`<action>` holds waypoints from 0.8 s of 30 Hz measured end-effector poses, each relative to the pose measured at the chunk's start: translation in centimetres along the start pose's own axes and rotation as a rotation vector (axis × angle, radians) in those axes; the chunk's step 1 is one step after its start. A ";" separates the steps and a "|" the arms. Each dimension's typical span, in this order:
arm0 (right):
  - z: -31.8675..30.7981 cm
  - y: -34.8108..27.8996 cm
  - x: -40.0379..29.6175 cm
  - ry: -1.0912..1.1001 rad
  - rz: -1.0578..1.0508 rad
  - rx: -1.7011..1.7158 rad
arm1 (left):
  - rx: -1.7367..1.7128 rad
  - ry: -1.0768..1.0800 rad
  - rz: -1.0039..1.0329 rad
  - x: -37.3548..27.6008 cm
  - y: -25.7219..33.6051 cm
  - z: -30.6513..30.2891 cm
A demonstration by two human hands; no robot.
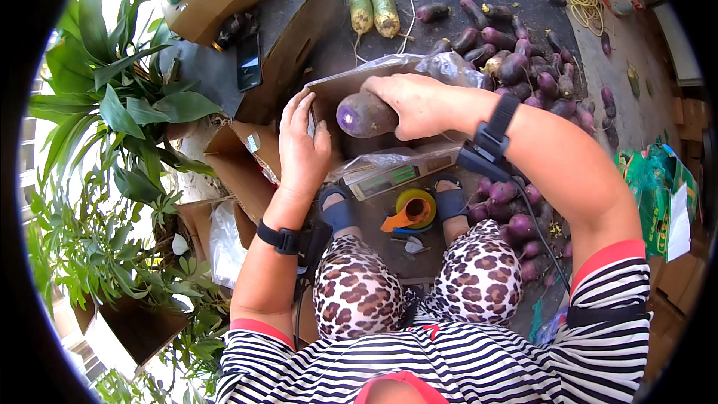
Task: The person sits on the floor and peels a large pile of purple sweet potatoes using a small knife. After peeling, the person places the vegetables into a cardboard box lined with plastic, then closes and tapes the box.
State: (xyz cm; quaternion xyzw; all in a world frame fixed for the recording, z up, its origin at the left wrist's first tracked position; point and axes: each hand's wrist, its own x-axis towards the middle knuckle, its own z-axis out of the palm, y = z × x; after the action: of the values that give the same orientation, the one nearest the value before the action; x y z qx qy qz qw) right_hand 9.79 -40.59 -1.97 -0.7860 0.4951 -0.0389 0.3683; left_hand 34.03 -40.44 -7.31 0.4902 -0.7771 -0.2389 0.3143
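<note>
A purple radish [364,116] is in my right hand [418,104], tilted with its rounded, shiny end towards the left. It is over the mouth of a cardboard box [342,83] that has a clear plastic liner [454,67]. My left hand [303,146] grips the box's left edge, with the thumb on the inner side and the fingers outside. Shadow and the radish hide most of the box's inside. Beyond the box, to the right, lies a large heap of purple radishes [513,70].
Two green radishes [360,7] lie beyond the box. A tape dispenser [415,210] sits between my feet. More purple radishes [521,227] lie by my right leg. At left are a phone [249,62] on a dark surface, an open carton [235,163] and leafy plants [118,112].
</note>
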 end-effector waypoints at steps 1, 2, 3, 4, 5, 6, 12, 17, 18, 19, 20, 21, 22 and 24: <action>1.0 0.7 1.6 -0.111 0.090 -0.137 | -0.047 0.035 0.002 -0.3 -0.3 0.1; 1.9 1.0 2.8 -0.192 0.161 -0.213 | -0.048 0.038 0.011 -0.6 -0.6 0.3; 2.6 1.4 3.9 -0.272 0.227 -0.289 | -0.046 0.044 0.021 -0.9 -0.8 0.3; 3.5 2.0 5.0 -0.278 0.237 -0.314 | -0.046 0.048 0.032 -1.0 -1.0 0.5; 4.3 2.7 6.0 -0.284 0.249 -0.338 | -0.059 0.055 0.017 -0.9 -0.9 0.6; 4.9 2.7 6.8 -0.291 0.254 -0.360 | -0.066 0.063 -0.002 -0.9 -0.8 0.6; 6.6 3.7 9.2 -0.281 0.153 -0.307 | -0.070 0.114 0.020 -0.4 -1.0 1.1; 1.0 2.7 4.4 -0.028 -0.025 -0.126 | -0.039 0.065 0.046 0.0 -0.6 1.7; -1.5 2.0 2.2 0.042 -0.055 0.115 | -0.029 0.068 0.041 -0.3 -0.7 1.5; -2.8 2.4 -0.2 0.214 -0.142 0.290 | -0.023 0.073 0.034 -0.6 -0.7 1.4; -5.1 2.3 -3.5 0.369 -0.174 0.261 | 0.009 0.072 0.044 -0.8 -0.6 1.4; -6.2 3.3 -6.9 0.559 -0.175 0.367 | 0.044 0.067 0.057 -1.1 -0.5 1.3; -7.4 4.7 -10.5 0.730 -0.135 0.357 | 0.052 0.058 0.053 -1.3 -0.3 1.3; -7.9 7.3 -18.0 1.040 0.218 0.782 | 0.046 0.044 0.058 -1.4 -0.6 1.7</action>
State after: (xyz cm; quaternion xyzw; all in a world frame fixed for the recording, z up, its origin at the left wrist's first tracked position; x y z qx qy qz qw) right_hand -8.14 -32.10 4.71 -0.4183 0.6346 -0.5528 0.3415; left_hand 33.58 -39.31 -9.26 0.4798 -0.7891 -0.2009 0.3268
